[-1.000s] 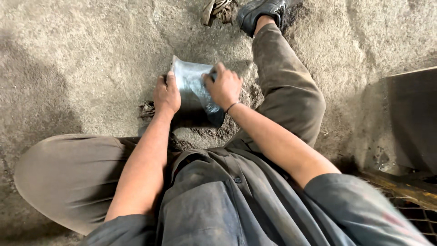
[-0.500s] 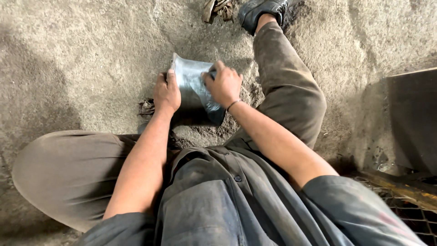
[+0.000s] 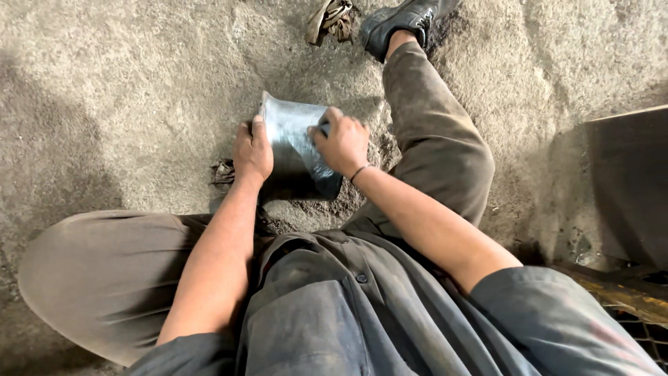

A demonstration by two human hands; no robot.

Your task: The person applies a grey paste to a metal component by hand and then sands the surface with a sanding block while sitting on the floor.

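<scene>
I sit on a sandy floor with a grey metal block (image 3: pixel 292 129) standing in the sand between my legs. My left hand (image 3: pixel 252 152) grips its left edge, thumb up along the side. My right hand (image 3: pixel 342 143) presses on the block's shiny top face at the right, fingers curled over something small that I cannot make out. The block's lower part is dark and partly sunk in the sand.
My right leg stretches forward to a black shoe (image 3: pixel 393 24). A crumpled cloth or glove (image 3: pixel 329 19) lies beside it. A dark metal box (image 3: pixel 626 188) stands at the right, with a metal grating (image 3: pixel 643 327) below it. A small rag (image 3: pixel 223 172) lies left of the block.
My right hand has shifted slightly along the block's top face. My left hand keeps its hold on the left edge.
</scene>
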